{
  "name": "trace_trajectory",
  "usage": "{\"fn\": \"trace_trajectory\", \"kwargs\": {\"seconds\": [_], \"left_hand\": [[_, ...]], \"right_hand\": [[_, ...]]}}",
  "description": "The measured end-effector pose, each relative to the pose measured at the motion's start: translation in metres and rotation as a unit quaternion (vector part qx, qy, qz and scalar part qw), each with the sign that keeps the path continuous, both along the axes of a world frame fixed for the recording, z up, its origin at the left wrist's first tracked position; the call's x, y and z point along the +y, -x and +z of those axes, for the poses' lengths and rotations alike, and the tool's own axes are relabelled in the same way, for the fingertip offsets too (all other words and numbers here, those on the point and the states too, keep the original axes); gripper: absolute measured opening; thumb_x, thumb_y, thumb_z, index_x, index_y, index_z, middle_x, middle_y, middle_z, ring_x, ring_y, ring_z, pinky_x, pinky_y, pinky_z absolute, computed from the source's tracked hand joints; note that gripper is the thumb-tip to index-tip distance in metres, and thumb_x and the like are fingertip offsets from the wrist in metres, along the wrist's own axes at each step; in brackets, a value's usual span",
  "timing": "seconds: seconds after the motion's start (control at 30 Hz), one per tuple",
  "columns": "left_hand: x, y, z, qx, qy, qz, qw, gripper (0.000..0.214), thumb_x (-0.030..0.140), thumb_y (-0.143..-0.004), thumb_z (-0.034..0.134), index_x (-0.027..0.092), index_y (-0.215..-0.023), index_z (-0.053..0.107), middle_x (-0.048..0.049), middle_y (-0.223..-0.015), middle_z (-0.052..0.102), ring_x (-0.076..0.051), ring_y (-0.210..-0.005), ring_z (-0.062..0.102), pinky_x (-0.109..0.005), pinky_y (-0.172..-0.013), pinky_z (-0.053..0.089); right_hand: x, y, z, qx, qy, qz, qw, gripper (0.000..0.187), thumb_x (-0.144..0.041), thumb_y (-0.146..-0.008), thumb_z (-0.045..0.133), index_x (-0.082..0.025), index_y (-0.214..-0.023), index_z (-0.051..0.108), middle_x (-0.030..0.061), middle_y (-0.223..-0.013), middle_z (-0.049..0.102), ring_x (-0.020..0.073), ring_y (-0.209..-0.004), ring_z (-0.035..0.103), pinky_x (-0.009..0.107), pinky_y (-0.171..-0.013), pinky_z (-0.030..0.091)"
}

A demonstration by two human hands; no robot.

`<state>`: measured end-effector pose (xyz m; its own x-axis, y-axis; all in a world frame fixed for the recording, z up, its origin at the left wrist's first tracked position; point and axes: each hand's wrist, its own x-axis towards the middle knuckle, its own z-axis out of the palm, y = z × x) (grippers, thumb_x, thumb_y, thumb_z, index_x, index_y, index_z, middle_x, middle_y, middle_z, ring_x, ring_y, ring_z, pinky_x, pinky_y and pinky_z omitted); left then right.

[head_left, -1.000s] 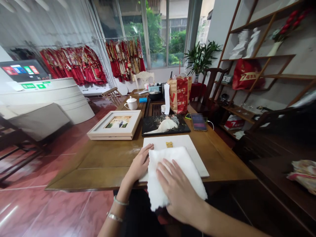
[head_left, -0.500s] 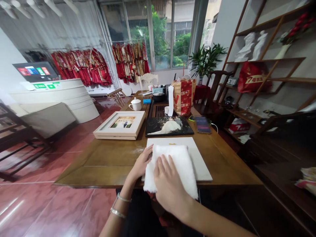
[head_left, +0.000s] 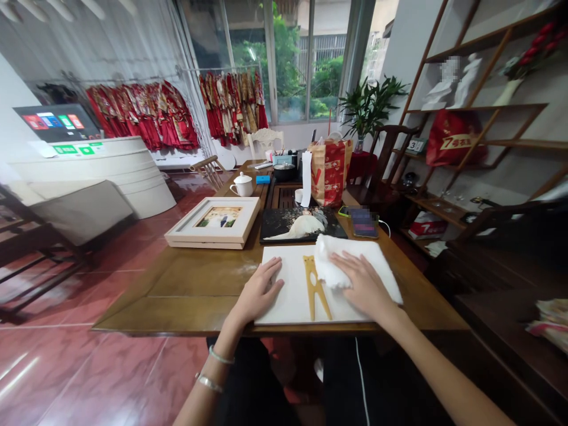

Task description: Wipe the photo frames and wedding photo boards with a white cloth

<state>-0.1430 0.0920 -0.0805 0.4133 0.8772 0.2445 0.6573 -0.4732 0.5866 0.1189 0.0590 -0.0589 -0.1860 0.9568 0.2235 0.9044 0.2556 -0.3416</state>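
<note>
A white flat board (head_left: 290, 291) lies face down at the near edge of the wooden table (head_left: 195, 290), with a tan wooden stand leg (head_left: 316, 286) fixed along its middle. My left hand (head_left: 260, 291) rests flat and open on the board's left edge. My right hand (head_left: 364, 284) presses a white fluffy cloth (head_left: 355, 260) onto the board's right half, fingers spread over it.
Behind the board lie a dark photo print (head_left: 302, 225), a white framed photo (head_left: 215, 220) and a phone (head_left: 362, 221). Farther back stand a white teapot (head_left: 242, 186), a red paper bag (head_left: 328, 169) and a tea tray. Wooden shelves (head_left: 479, 136) and a chair are at the right.
My right hand swept the cloth from the board's near middle to its far right, uncovering the tan stand leg. My left hand stayed on the left edge.
</note>
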Motion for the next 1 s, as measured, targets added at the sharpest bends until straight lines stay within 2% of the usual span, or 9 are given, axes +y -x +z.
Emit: {"fn": "trace_trajectory", "kwargs": {"seconds": [0.1,0.23,0.4,0.53,0.63,0.7,0.83,0.93,1.0], "left_hand": [[-0.001,0.0,0.0,0.002,0.0,0.002,1.0,0.044,0.033,-0.088,0.045,0.018,-0.129,0.049,-0.0072,-0.142,0.042,-0.021,-0.133,0.035,-0.04,-0.112,0.028],[0.0,-0.001,0.0,0.004,-0.001,0.003,1.0,0.043,0.031,-0.088,0.044,0.017,-0.129,0.049,-0.0076,-0.142,0.042,-0.021,-0.133,0.035,-0.041,-0.112,0.027],[0.001,-0.001,-0.002,-0.006,-0.007,-0.004,1.0,0.041,0.025,-0.088,0.041,0.017,-0.128,0.05,-0.0086,-0.141,0.044,-0.021,-0.132,0.036,-0.041,-0.111,0.028],[0.001,-0.001,-0.001,-0.005,-0.014,-0.014,1.0,0.045,0.016,-0.085,0.039,0.017,-0.128,0.05,-0.0075,-0.14,0.044,-0.02,-0.133,0.036,-0.041,-0.112,0.027],[0.001,-0.001,-0.001,-0.001,-0.012,-0.016,1.0,0.046,0.017,-0.085,0.039,0.017,-0.13,0.048,-0.0073,-0.141,0.043,-0.021,-0.133,0.035,-0.042,-0.112,0.026],[0.0,-0.001,0.0,0.0,-0.011,-0.013,1.0,0.045,0.02,-0.086,0.04,0.018,-0.13,0.048,-0.0072,-0.141,0.043,-0.021,-0.133,0.035,-0.041,-0.112,0.026],[-0.001,-0.002,0.001,0.004,-0.007,-0.002,1.0,0.042,0.027,-0.088,0.04,0.019,-0.129,0.048,-0.0061,-0.141,0.043,-0.021,-0.133,0.035,-0.041,-0.112,0.026],[-0.001,-0.002,0.0,0.0,0.0,-0.001,1.0,0.042,0.028,-0.089,0.041,0.018,-0.129,0.049,-0.0066,-0.142,0.042,-0.021,-0.133,0.035,-0.042,-0.113,0.026],[0.001,-0.001,-0.002,-0.014,0.003,-0.002,1.0,0.042,0.029,-0.088,0.042,0.019,-0.128,0.05,-0.0066,-0.142,0.043,-0.021,-0.133,0.035,-0.042,-0.113,0.026]], "right_hand": [[0.023,0.003,0.001,0.022,0.007,-0.037,0.999,0.066,-0.008,-0.065,0.043,-0.019,-0.13,0.049,0.0042,-0.138,0.046,0.0245,-0.132,0.032,0.05,-0.11,0.016],[0.024,0.034,0.006,0.048,0.005,0.043,0.998,0.072,-0.005,-0.06,0.044,-0.025,-0.129,0.05,-0.0008,-0.138,0.047,0.025,-0.132,0.031,0.052,-0.11,0.012],[-0.022,0.057,0.01,0.021,0.015,0.154,0.988,0.078,-0.006,-0.053,0.045,-0.022,-0.13,0.049,-0.0004,-0.14,0.045,0.0253,-0.136,0.022,0.052,-0.111,0.002],[-0.066,0.046,0.018,0.019,0.051,0.256,0.965,0.079,-0.007,-0.058,0.046,-0.025,-0.135,0.042,-0.0018,-0.143,0.04,0.0237,-0.138,0.016,0.051,-0.112,0.002],[-0.078,0.03,0.019,0.032,0.072,0.288,0.954,0.079,-0.007,-0.062,0.046,-0.027,-0.138,0.036,-0.0028,-0.143,0.039,0.0214,-0.138,0.017,0.049,-0.113,0.007],[-0.07,0.021,0.016,0.047,0.068,0.261,0.962,0.082,-0.005,-0.06,0.044,-0.027,-0.139,0.036,-0.0028,-0.142,0.041,0.02,-0.137,0.02,0.047,-0.114,0.011],[-0.029,0.014,0.009,0.046,0.033,0.135,0.989,0.083,-0.003,-0.055,0.041,-0.024,-0.135,0.042,-0.0017,-0.139,0.045,0.02,-0.136,0.025,0.047,-0.113,0.013],[-0.004,0.024,0.007,0.015,0.024,0.048,0.998,0.071,-0.007,-0.061,0.044,-0.019,-0.131,0.048,0.0007,-0.138,0.046,0.0251,-0.135,0.025,0.05,-0.112,0.013],[-0.003,0.039,0.008,-0.012,0.014,0.027,0.999,0.068,-0.008,-0.062,0.046,-0.016,-0.129,0.049,0.0043,-0.139,0.046,0.0282,-0.135,0.024,0.053,-0.111,0.012]]}}
